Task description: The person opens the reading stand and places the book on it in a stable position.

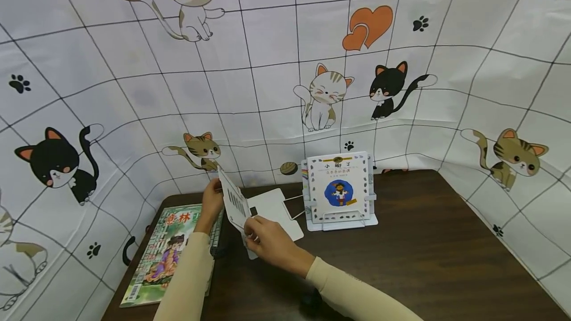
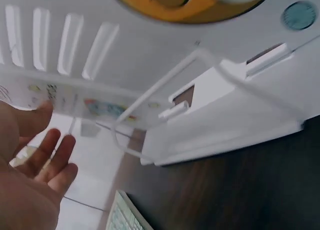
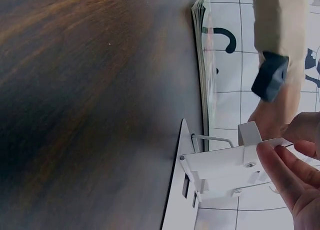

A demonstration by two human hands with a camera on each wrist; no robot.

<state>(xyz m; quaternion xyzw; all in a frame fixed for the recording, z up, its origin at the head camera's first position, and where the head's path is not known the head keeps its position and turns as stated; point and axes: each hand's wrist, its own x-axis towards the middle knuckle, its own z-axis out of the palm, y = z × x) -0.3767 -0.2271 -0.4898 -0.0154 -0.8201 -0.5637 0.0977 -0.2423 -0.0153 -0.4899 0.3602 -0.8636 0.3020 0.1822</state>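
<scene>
A white folding book stand (image 1: 235, 199) is held above the dark table, its slotted panel tilted up over its flat white base. My right hand (image 1: 272, 241) pinches the stand's near edge; in the right wrist view the thumb and fingertips of that hand (image 3: 295, 175) meet at a thin white piece beside a small bracket. My left hand (image 1: 211, 206) is at the panel's far left edge. The left wrist view has this hand (image 2: 37, 165) with loosely bent, parted fingers, the thumb close to or touching the panel (image 2: 150, 44). A bent white wire (image 2: 150, 92) crosses below the panel.
To the right, a second white stand (image 1: 372, 222) holds an upright picture book (image 1: 317, 182). A magazine (image 1: 153, 256) lies at the table's left edge, beside my left forearm. A printed cat-and-grid cloth (image 1: 267, 88) hangs behind the table (image 1: 424, 251).
</scene>
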